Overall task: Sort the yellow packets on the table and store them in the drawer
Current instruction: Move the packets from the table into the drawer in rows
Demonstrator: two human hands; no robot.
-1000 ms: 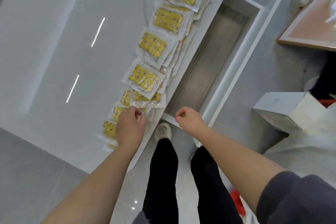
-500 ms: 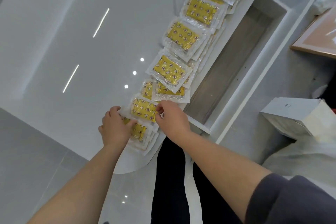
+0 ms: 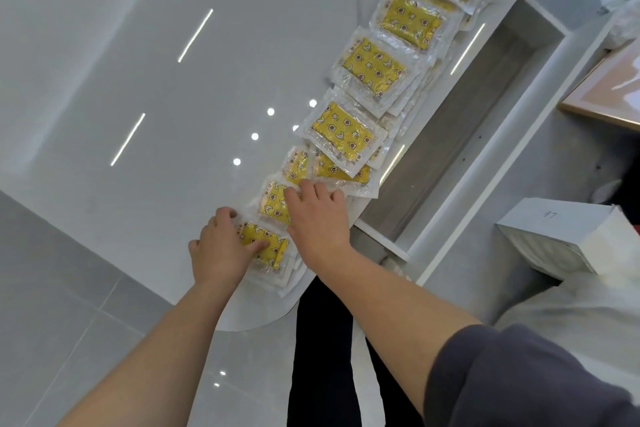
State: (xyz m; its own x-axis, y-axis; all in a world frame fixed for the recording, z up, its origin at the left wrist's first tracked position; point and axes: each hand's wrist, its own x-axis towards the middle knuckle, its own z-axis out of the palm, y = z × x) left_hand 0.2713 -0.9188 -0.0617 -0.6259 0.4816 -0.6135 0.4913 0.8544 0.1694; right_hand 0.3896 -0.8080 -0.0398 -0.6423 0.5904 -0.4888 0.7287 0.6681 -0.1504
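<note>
Left hand (image 3: 221,246): palm down at the near rounded end of the table (image 3: 104,97), fingers curled, thumb pressed flat on the nearest yellow packet (image 3: 265,246). Forearm bare, running back toward the lower left.

Right hand (image 3: 318,215): palm down just beyond and to the right of the left hand, close beside it, fingers spread over the next packets in the row along the table's right edge. Grip on any one packet cannot be told. Forearm bare, crossing from the lower right; dark grey sleeve (image 3: 519,378) pushed up the arm.
</note>
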